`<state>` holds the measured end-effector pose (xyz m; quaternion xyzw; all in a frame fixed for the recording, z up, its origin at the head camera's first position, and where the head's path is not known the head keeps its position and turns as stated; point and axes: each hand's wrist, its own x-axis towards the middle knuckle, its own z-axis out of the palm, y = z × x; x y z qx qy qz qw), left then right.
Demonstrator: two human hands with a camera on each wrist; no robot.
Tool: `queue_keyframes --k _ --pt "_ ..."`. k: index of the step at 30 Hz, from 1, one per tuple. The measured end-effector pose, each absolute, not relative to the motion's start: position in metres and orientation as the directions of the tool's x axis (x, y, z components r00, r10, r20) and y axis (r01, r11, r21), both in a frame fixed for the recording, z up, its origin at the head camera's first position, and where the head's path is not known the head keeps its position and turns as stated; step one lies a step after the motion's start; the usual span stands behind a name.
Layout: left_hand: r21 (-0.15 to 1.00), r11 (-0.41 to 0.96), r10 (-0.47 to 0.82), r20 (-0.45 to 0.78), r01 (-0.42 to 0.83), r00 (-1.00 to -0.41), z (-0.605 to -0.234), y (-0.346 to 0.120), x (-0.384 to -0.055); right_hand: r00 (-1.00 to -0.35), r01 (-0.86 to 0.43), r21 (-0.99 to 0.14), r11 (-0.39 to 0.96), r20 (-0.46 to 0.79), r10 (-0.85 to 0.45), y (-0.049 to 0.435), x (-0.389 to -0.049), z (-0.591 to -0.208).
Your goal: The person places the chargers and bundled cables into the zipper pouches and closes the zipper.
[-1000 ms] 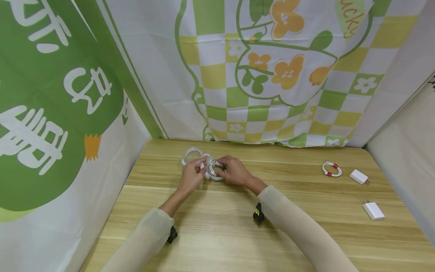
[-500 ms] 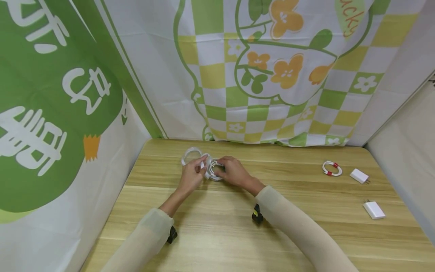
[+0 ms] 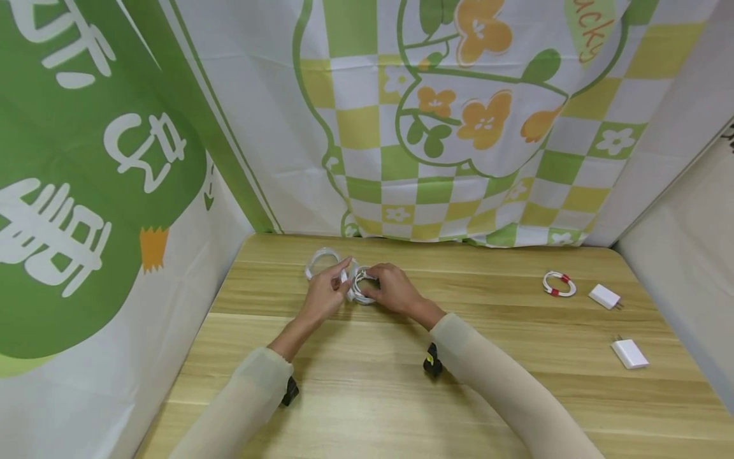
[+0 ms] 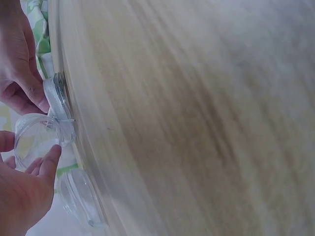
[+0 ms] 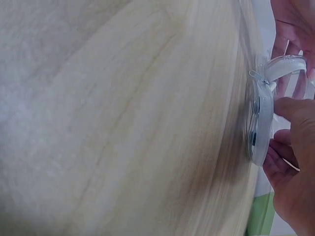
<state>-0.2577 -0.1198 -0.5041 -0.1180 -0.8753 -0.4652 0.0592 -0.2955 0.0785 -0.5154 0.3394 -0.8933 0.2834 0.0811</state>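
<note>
Gripping the case on the far worktop, left of centre, the right hand faced the left hand, which pinched the lid; a stray cable loop could have jammed the zip.

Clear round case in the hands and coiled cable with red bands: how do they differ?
The clear round case is see-through, while the coiled cable is white with red bands. The left hand and right hand hold the clear round case; the coiled cable lies untouched on the table. The clear round case is opened into two round parts, whereas the coiled cable forms one ring. Both have round outlines.
</note>
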Motion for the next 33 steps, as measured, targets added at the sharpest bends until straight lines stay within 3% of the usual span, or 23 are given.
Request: queue_keyframes --k 8,20,33 --pt "0.798 0.54 0.157 0.218 0.268 -0.963 -0.5031 -0.122 -0.2593 -0.77 -0.634 -0.496 0.594 0.327 -0.548 0.0796 -0.2951 -0.5145" --pt "0.781 0.554 0.192 0.217 0.288 -0.957 -0.5029 -0.1228 -0.263 -0.799 -0.601 -0.44 0.667 0.321 -0.508 0.0748 -0.2947 -0.516" --pt "0.749 0.586 0.21 0.228 0.309 -0.951 -0.5018 -0.1232 -0.2652 -0.789 -0.615 -0.452 0.646 0.348 -0.507 0.0808 -0.2957 -0.5178"
